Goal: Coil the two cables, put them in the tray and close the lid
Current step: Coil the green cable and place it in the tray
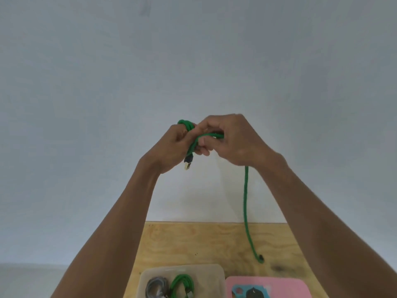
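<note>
I hold a green braided cable (245, 196) up in front of the pale wall. My left hand (171, 149) grips several green loops wound round its fingers, and a plug hangs below it. My right hand (234, 140) pinches the cable next to the loops. From under my right hand the loose end hangs straight down to the wooden table (193, 241), where its tip touches. Below, a clear tray (182, 271) holds a coiled grey cable (155, 287) and a coiled green cable (182, 286). The pink lid (287, 284) lies to the right of the tray.
The pink lid carries a blue and black picture. The table's far edge meets the wall. A grey floor shows at the lower left, beyond the table's left edge.
</note>
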`<act>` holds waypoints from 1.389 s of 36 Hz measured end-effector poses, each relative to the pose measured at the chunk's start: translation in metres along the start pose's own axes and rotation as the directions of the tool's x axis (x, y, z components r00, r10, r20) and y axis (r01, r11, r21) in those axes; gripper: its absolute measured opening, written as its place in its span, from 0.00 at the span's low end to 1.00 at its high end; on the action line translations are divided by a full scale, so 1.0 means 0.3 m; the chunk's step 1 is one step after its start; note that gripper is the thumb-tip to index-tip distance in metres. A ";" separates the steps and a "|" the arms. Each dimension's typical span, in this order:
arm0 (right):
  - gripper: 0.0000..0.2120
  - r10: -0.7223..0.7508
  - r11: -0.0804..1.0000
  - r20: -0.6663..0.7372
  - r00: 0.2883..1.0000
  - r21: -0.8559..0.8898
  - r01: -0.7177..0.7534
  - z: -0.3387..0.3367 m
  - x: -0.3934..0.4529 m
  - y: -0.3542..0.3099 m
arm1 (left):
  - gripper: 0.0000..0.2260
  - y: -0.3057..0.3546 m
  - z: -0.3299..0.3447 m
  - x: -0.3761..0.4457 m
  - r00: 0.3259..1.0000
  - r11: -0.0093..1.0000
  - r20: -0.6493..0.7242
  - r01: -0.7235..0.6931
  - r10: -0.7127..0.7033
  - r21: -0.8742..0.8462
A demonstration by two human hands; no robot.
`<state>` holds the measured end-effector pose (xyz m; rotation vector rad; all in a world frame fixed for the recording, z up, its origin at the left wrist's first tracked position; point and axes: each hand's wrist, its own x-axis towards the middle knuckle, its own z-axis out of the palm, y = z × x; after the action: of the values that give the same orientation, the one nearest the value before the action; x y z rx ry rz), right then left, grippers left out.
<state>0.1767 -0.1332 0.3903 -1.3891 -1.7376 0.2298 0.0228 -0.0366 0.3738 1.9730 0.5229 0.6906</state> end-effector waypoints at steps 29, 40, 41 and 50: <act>0.19 0.378 0.729 -0.136 0.916 0.654 -0.204 0.267 -0.135 0.166 | 0.10 0.069 0.057 0.032 0.997 0.767 0.049 -0.013 0.058 -0.641; 0.04 0.513 0.685 -0.213 0.831 0.685 -0.247 0.293 -0.182 0.049 | 0.09 0.028 -0.010 0.060 0.987 0.855 -0.151 -0.117 0.047 -0.505; 0.03 0.494 0.727 -0.246 0.834 0.643 -0.241 0.283 -0.184 0.040 | 0.09 0.022 -0.016 0.056 0.989 0.866 -0.140 -0.108 0.045 -0.489; 0.08 0.010 0.996 -0.222 0.975 -0.089 -0.031 0.054 -0.082 0.029 | 0.13 -0.001 -0.006 -0.020 0.999 0.967 0.044 0.028 -0.018 -0.253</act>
<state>0.1712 -0.1455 0.3626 -1.4412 -1.5661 0.0050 0.0171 -0.0392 0.3727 1.7354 0.4102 0.6661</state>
